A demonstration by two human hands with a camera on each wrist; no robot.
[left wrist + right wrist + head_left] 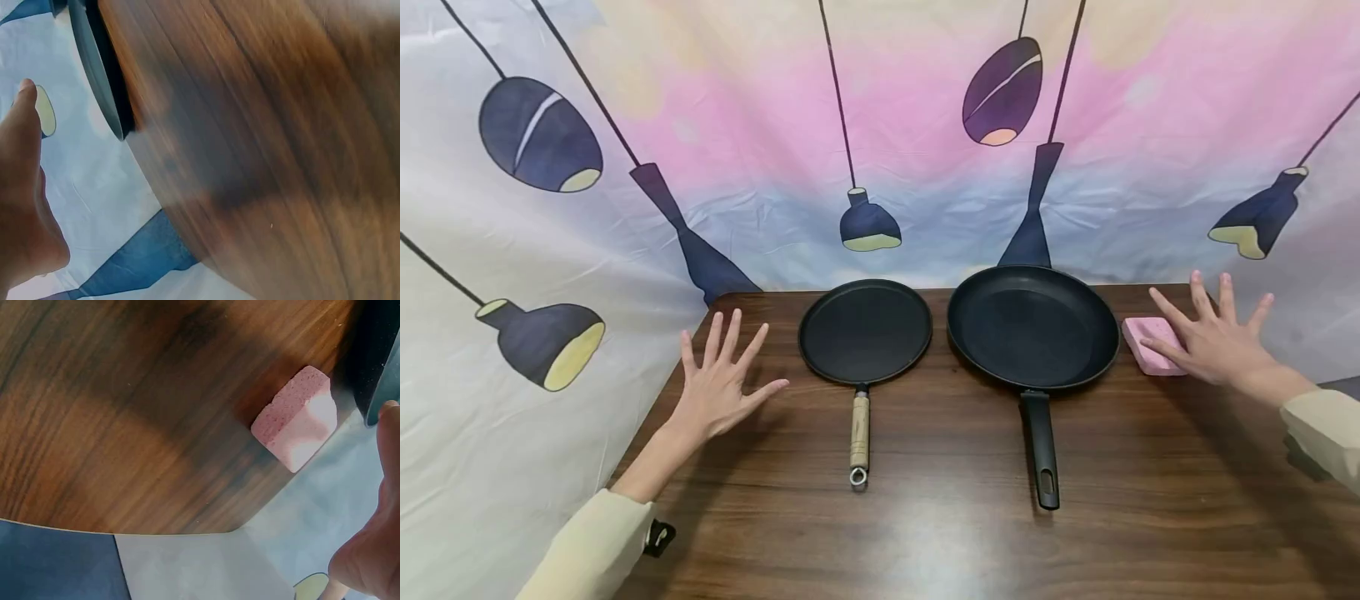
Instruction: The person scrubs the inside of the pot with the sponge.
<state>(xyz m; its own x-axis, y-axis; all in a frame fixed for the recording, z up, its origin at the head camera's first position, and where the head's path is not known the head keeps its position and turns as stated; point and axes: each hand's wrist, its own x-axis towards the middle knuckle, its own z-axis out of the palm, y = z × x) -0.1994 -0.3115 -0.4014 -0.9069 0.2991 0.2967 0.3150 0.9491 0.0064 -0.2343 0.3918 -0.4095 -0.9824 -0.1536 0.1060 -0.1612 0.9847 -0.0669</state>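
A wooden table [940, 517] stands before a lamp-printed cloth [880, 125]. From the head view, the left hand [718, 387] hovers with fingers spread beside the flat pan [865, 331]; the right hand [1213, 342], fingers also spread, is over the pink sponge [1142, 342], just right of the frying pan [1033, 327].

The left wrist view shows a pan rim [100, 75] at the table's edge.

The right wrist view shows the sponge [297, 419] lying untouched near the table corner.

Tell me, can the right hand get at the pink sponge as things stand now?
Probably yes. The right hand hovers spread open just over the pink sponge, which lies free on the wooden table beside the large frying pan; nothing covers it.
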